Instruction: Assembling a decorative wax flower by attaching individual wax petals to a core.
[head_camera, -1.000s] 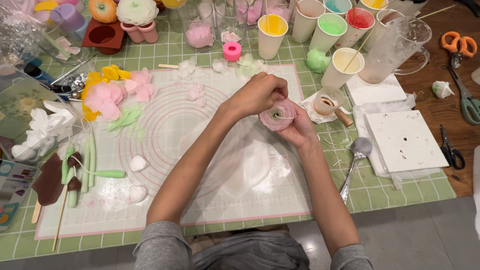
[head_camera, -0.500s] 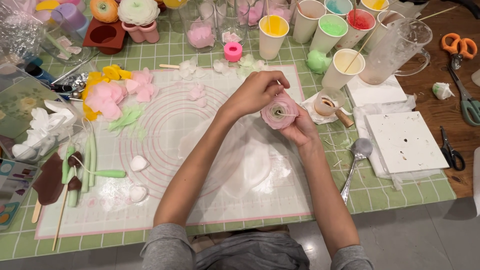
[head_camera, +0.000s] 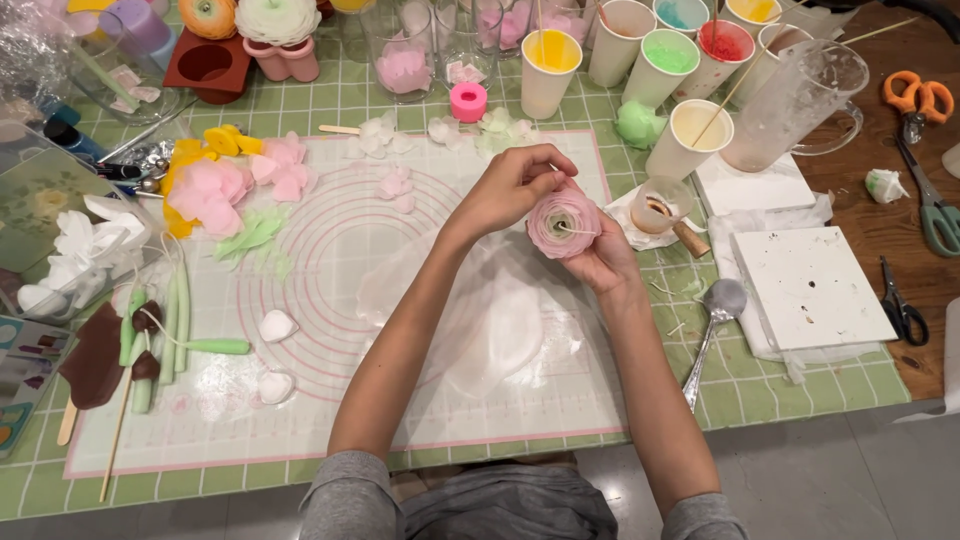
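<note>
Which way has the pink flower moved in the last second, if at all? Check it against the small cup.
No. The pink flower sits just left of the small cup, same gap as before, between left hand and right hand.

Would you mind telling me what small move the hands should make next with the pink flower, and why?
Probably press the top petal edge snug. The right hand cups the pink layered flower from below, its pale centre and thin wick facing up, while the left hand pinches the upper rim. Loose pink petals lie on the white mat, should another layer be wanted.
</note>
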